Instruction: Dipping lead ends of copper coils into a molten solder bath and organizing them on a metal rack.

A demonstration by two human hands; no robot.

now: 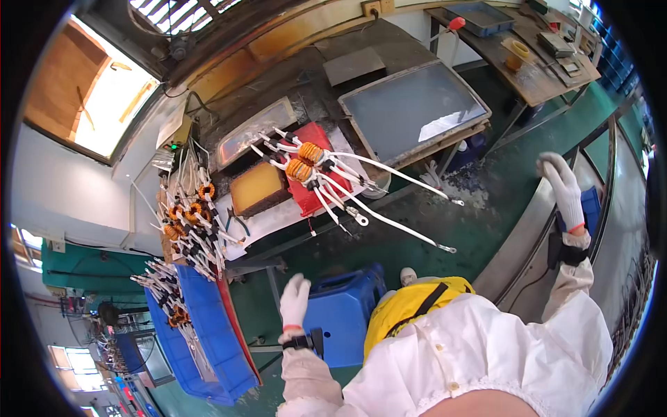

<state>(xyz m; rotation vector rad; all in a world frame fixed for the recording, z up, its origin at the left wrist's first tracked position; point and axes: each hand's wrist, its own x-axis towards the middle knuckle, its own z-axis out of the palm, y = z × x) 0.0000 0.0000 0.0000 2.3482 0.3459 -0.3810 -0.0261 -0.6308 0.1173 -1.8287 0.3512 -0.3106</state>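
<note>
My left hand (294, 303), in a white knit glove, is raised over a blue plastic stool (336, 323), fingers stretched upward and nothing in them. Out to the far right, my right hand (561, 186), gloved the same way, hangs empty by a metal-sided frame, its fingers extended. Neither hand touches the bench. Two orange wire-wound ring coils (299, 169) with white cables lie on a red pad (323, 197) at the bench's front edge. Their long leads, ending in metal lugs, stick out past the edge. Beside the pad sits an open-topped block with a yellow surface (258, 189).
More cabled coils (186, 213) are heaped at the bench's left end, near pliers (237, 221). A blue crate (226, 340) with further coils stands at lower left. A grey-topped tray (417, 111) is at the back, a wooden table (535, 76) at far right.
</note>
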